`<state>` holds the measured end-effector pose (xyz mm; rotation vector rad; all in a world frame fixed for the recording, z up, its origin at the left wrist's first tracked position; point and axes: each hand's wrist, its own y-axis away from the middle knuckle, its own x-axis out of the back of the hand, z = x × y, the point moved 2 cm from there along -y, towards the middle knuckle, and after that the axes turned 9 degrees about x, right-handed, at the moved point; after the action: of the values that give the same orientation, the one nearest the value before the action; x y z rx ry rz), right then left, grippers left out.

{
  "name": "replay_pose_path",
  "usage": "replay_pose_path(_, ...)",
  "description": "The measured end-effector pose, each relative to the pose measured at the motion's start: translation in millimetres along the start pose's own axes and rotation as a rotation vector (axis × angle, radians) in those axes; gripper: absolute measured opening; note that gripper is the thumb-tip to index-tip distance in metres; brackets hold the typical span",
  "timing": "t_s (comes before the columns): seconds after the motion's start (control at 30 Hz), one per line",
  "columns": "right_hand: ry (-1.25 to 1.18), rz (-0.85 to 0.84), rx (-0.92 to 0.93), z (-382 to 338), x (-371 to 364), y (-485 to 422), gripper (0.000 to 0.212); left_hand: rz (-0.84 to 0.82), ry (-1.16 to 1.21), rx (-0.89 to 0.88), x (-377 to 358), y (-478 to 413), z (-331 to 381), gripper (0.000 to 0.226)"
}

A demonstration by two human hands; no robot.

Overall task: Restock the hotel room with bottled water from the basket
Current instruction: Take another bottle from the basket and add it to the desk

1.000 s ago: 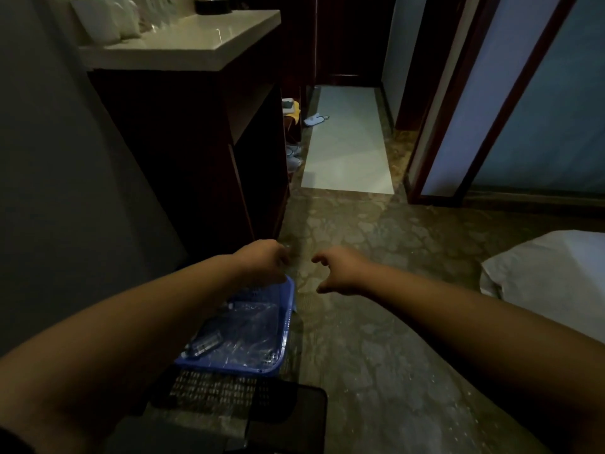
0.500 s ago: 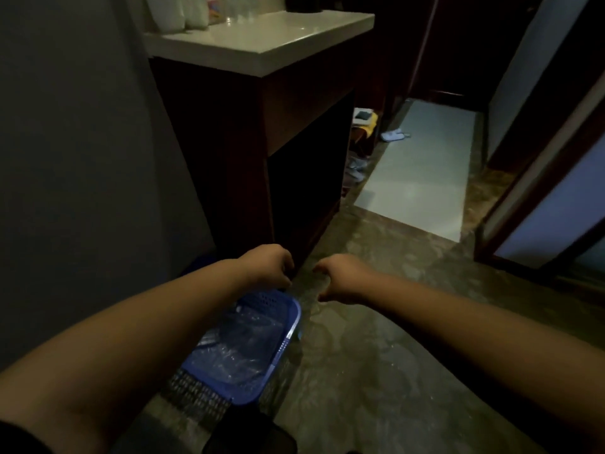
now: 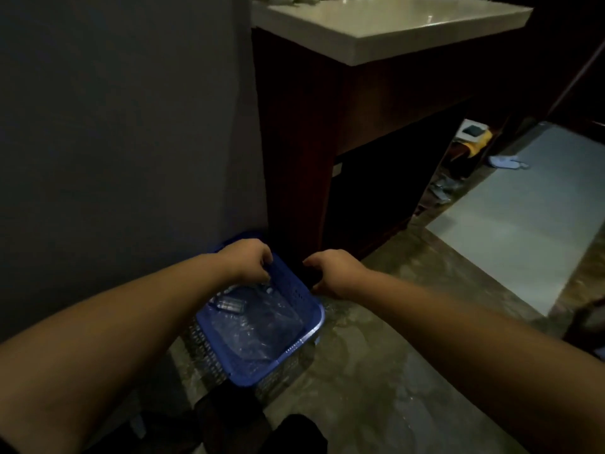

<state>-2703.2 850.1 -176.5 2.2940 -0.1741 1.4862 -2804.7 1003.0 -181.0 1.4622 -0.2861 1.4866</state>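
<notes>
Reaching for the blue basket (image 3: 248, 376)
Left hand (image 3: 248, 260) curls at rim, grip unclear; right hand (image 3: 337, 273) curled, empty. Bottles (image 3: 229, 303) likely slick: grasp mid-body.

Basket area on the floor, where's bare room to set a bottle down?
Free: the marbled floor right of the basket, up to the pale floor panel; also the near corner of the countertop. Crowded: the basket holds bottles and wrap; the wall and cabinet hem it in left and behind.
</notes>
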Motion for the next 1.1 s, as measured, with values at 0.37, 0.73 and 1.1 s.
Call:
replay_pose_path(0.37,0.147,-0.214,0.22,-14.3,12.7,-134.3,0.058,0.06,0.095,0.226,44.2,-64.1,-94.3,0.04)
replay_pose_path(0.73,0.184,-0.356,0.366,-9.7,15.8,-205.0,0.06,0.037,0.166,0.337,48.5,-84.0,-109.2,0.04)
replay_pose_path(1.1,0.119,-0.466,0.48,42.5,-28.8,-267.7,0.046,0.064,0.253,0.537,-10.1,-126.1,-101.5,0.035)
